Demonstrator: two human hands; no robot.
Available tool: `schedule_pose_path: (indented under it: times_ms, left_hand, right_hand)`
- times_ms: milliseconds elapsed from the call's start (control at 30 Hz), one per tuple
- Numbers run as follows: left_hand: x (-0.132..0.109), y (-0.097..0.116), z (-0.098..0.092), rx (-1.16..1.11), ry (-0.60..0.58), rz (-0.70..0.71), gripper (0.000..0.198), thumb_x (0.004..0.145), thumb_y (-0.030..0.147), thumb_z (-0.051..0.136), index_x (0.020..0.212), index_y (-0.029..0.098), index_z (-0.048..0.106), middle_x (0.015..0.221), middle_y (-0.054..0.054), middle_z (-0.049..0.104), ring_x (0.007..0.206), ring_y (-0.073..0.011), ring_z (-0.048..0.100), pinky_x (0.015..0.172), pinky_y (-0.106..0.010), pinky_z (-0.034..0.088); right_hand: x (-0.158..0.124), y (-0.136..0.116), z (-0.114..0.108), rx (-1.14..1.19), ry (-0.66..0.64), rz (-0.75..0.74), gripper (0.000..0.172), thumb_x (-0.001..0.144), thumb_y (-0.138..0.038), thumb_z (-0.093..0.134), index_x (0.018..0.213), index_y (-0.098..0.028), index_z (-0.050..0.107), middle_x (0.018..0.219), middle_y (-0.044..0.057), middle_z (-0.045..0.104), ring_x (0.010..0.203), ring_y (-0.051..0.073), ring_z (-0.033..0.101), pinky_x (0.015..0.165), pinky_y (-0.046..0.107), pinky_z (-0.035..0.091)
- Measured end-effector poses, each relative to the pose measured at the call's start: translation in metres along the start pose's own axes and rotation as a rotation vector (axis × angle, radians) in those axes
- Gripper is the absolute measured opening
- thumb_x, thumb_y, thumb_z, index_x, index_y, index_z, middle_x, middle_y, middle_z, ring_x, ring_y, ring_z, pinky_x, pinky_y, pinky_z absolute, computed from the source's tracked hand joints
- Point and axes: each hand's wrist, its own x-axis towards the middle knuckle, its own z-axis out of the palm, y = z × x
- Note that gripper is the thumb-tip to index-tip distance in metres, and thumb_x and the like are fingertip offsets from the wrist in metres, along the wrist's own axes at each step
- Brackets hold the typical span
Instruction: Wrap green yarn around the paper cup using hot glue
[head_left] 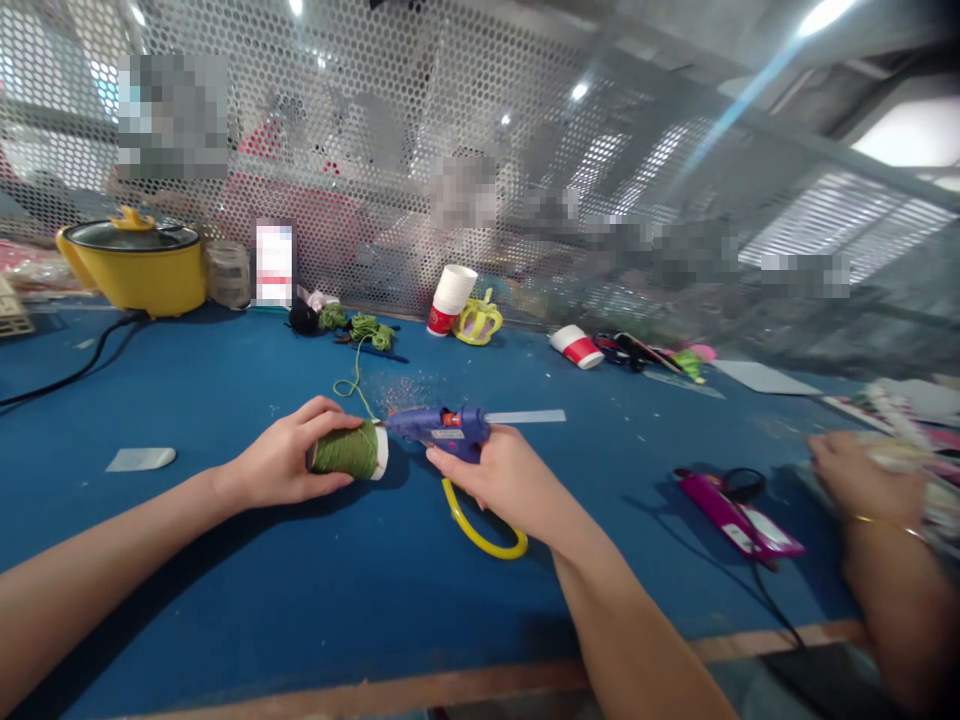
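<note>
Cup (349, 451) clasped by left hand (289, 462), glue gun (442, 428) clasped by right hand (506, 480), label (448, 434) illegible

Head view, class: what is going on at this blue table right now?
A person works at a blue table. The left hand holds a cup wrapped in green yarn, lying on its side. The right hand grips a blue glue gun, its nozzle at the cup's white rim. A loose yarn strand trails from the cup toward the back of the table. At the right edge another person's hand shows, beyond a pink tool.
</note>
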Motion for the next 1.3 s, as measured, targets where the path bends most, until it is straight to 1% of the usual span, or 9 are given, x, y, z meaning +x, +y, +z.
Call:
schedule_pose_path:
  times_ms: [233,400,533,767,967,1167,1300]
  left_hand:
    - [0.000,0.001,0.000,0.005,0.012,0.014,0.048,0.072,0.031,0.061,0.115,0.020,0.045,0.107,-0.009,0.048,0.096,-0.0209,0.053,0.083,-0.033,0.047]
    - [0.000,0.002,0.000,0.024,0.002,0.036,0.047,0.073,0.031,0.060,0.116,0.020,0.044,0.109,-0.010,0.048,0.097,-0.0215,0.054,0.084,-0.033,0.046]
    - [0.000,0.001,0.000,0.024,0.002,0.045,0.047,0.073,0.031,0.060,0.116,0.020,0.044,0.109,-0.009,0.047,0.097,-0.0209,0.053,0.084,-0.032,0.046]
    - [0.001,-0.001,0.001,-0.009,0.014,-0.016,0.047,0.071,0.032,0.062,0.114,0.019,0.046,0.104,-0.008,0.049,0.093,-0.0203,0.054,0.080,-0.033,0.047]
    - [0.002,-0.002,0.001,-0.027,0.030,-0.049,0.047,0.071,0.034,0.063,0.112,0.017,0.047,0.102,-0.008,0.051,0.091,-0.0201,0.054,0.079,-0.033,0.046]
    - [0.004,-0.001,0.000,-0.010,0.048,-0.093,0.047,0.071,0.036,0.063,0.111,0.017,0.048,0.097,-0.007,0.054,0.088,-0.0203,0.055,0.076,-0.033,0.047]
    - [0.004,-0.001,0.000,-0.002,0.050,-0.101,0.046,0.071,0.036,0.063,0.111,0.017,0.048,0.097,-0.007,0.054,0.088,-0.0204,0.055,0.076,-0.033,0.047]
  right_hand:
    - [0.000,0.000,-0.002,0.007,-0.033,0.016,0.019,0.075,-0.031,0.050,0.062,-0.019,0.058,0.045,-0.003,0.052,0.043,0.012,0.049,0.048,0.023,0.039]
    - [0.006,0.000,0.001,-0.030,-0.013,0.038,0.022,0.074,-0.031,0.051,0.057,-0.019,0.055,0.041,-0.003,0.049,0.042,0.012,0.048,0.046,0.023,0.037]
    - [0.006,0.000,0.001,-0.039,0.003,0.035,0.020,0.073,-0.030,0.052,0.057,-0.018,0.056,0.043,-0.002,0.051,0.045,0.013,0.050,0.046,0.023,0.037]
    - [0.000,-0.002,-0.003,-0.018,-0.028,-0.009,0.019,0.075,-0.030,0.050,0.065,-0.017,0.060,0.046,-0.001,0.053,0.050,0.015,0.053,0.050,0.024,0.040]
    - [-0.003,-0.005,-0.005,-0.017,-0.016,-0.035,0.014,0.073,-0.027,0.052,0.067,-0.017,0.060,0.052,0.000,0.056,0.060,0.016,0.057,0.055,0.024,0.042]
    - [-0.005,-0.003,-0.006,0.000,-0.052,-0.043,0.014,0.074,-0.026,0.052,0.066,-0.018,0.060,0.054,-0.001,0.057,0.061,0.016,0.057,0.057,0.025,0.043]
    - [-0.006,-0.002,-0.006,0.009,-0.068,-0.048,0.014,0.074,-0.026,0.052,0.065,-0.018,0.060,0.053,-0.001,0.055,0.058,0.015,0.055,0.056,0.025,0.043]
